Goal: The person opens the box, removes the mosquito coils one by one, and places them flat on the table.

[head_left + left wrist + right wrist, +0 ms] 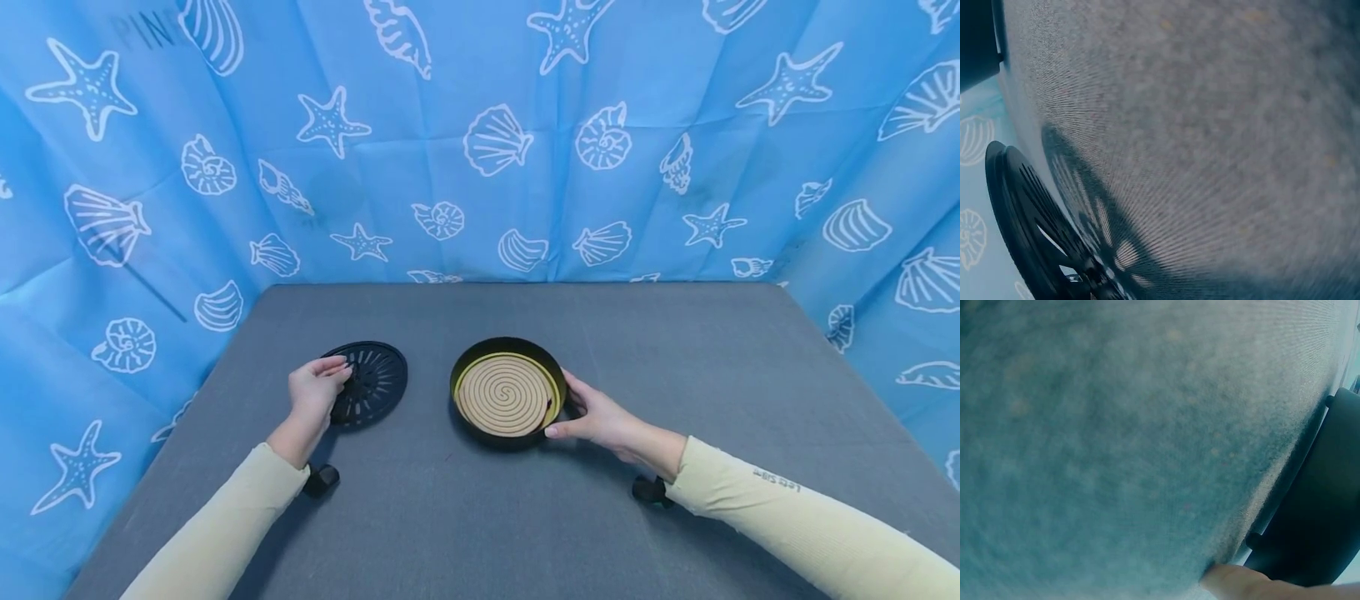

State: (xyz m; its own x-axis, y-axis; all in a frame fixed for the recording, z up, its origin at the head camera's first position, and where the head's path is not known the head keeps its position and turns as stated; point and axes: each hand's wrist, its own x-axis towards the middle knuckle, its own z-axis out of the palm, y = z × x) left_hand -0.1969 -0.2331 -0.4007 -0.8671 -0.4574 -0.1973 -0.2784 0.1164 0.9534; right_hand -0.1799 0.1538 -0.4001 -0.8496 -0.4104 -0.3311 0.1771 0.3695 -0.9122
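Observation:
In the head view a round black slotted lid (382, 387) is at the left, and my left hand (317, 392) pinches it near its middle. The left wrist view shows the lid (1019, 212) edge-on above its shadow, tilted and apart from the cloth at its visible edge. A mosquito coil (504, 395), beige and spiral, lies inside a shallow round black tin (506, 343) with a yellow inner ring. My right hand (596, 421) grips the tin's right side, thumb at the front. Small feet show under the tin (1316, 506) in the right wrist view.
A grey cloth-covered table (480, 525) lies under everything. Blue curtains (420, 167) with white shells and starfish stand behind it and along both sides. A black wrist camera (322, 481) is at the left wrist, another black device (651, 491) at the right.

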